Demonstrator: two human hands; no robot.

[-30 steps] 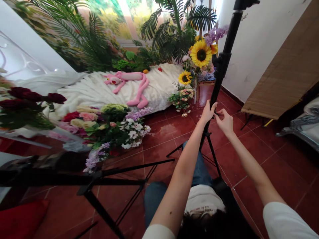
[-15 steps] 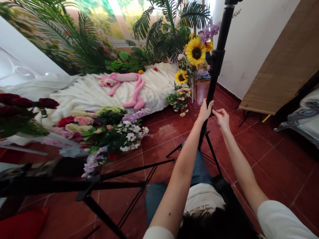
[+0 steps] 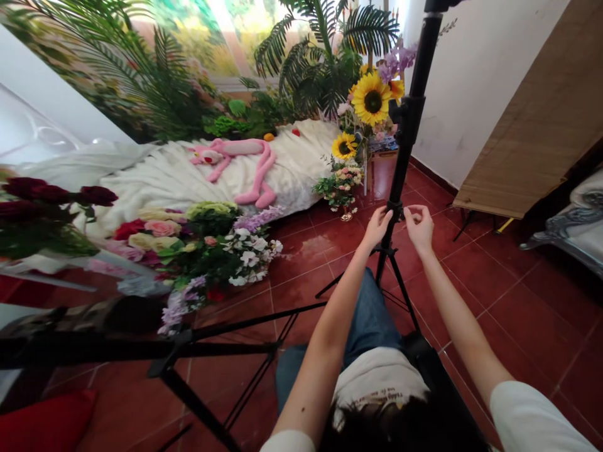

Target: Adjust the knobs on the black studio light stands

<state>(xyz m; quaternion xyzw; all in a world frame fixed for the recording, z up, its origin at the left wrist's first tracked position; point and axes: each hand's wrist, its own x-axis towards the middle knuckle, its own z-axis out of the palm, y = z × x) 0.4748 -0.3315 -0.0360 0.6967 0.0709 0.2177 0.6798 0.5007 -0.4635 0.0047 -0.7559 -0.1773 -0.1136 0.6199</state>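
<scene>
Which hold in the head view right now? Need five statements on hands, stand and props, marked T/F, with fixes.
1. The left hand is at the black stand. True.
2. The tiled floor is white. False: it is red.
3. The pink plush toy lies on the white cloth. True.
4. The right hand rests on the pink plush toy. False: it is at the black stand.
5. The sunflowers have yellow petals. True.

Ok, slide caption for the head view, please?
Left hand and right hand at the collar of a black stand, a pink plush toy on white fabric beyond.
</scene>
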